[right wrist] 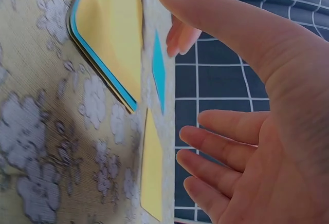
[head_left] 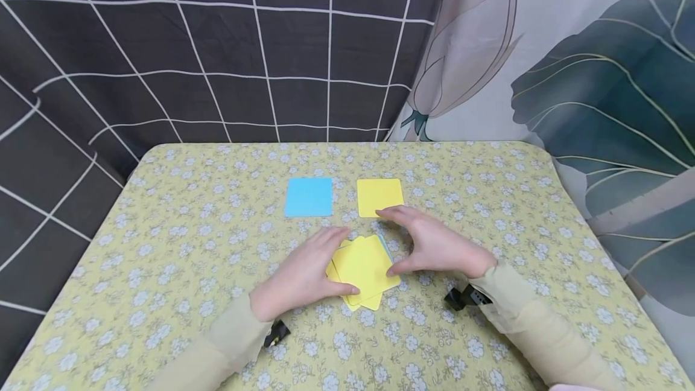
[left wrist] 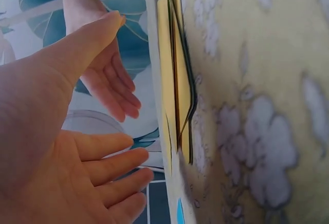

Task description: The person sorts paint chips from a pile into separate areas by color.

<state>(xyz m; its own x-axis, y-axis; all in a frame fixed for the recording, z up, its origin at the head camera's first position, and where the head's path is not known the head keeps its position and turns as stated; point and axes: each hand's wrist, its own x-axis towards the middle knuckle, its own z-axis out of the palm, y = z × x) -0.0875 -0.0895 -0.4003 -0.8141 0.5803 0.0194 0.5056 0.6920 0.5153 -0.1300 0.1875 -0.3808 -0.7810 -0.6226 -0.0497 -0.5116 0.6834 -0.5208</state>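
A loose pile of square cards [head_left: 362,267], mostly yellow with a blue edge showing, lies fanned near the middle of the table. My left hand [head_left: 306,273] hovers at its left side, thumb over the pile's near left corner in the head view. At the right side is my right hand [head_left: 437,245], its thumb by the pile's right edge and its fingers near a single yellow card [head_left: 374,193]. Both wrist views show relaxed, spread fingers holding nothing. In the right wrist view, a blue layer shows beneath the top yellow card [right wrist: 110,34].
A single blue card [head_left: 308,197] lies flat beyond the pile, left of the single yellow card. Flowered yellow cloth [head_left: 190,258] covers the table. A dark gridded curtain [head_left: 217,47] hangs behind, and a leaf-patterned one [head_left: 613,107] hangs at the right.
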